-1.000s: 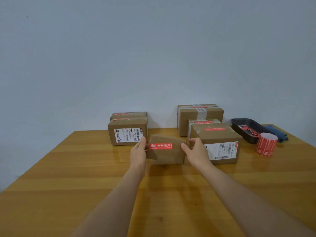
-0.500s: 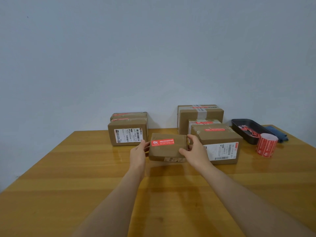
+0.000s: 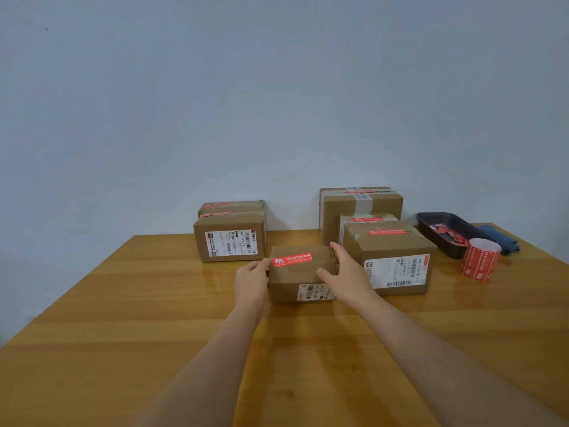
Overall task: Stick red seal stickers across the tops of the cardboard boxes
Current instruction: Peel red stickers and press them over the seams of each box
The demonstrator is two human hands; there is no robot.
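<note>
Small cardboard box (image 3: 300,274) sat near the middle of the wooden table (image 3: 123,318), held from both sides. Left hand (image 3: 251,282) gripped the left end, fingers curled around that edge, thumb up by the top. Right hand (image 3: 346,277) wrapped the right end, thumb laid across the near face, fingers curled over the far top corner. Red seal sticker (image 3: 291,259) stuck across the top of that box, with a white barcode label (image 3: 314,292) low on the near face.

Bigger box (image 3: 389,257) just to the right, very close to the right hand, own red sticker (image 3: 386,232) on top and a shipping label (image 3: 397,270) on the front. Behind it, a smaller white-sided box (image 3: 366,217) with a red strip, then a taller taped box (image 3: 360,208) against the wall. Far left of those, two more boxes: front one (image 3: 229,238) with a shipping label, back one (image 3: 231,206) peeking out behind, both with red stickers on top.

Roll of red seal stickers (image 3: 480,259) stood upright over on the right. Black tray (image 3: 446,229) just behind it with red scraps inside, blue cloth (image 3: 502,238) beside the tray at the far right edge.
</note>
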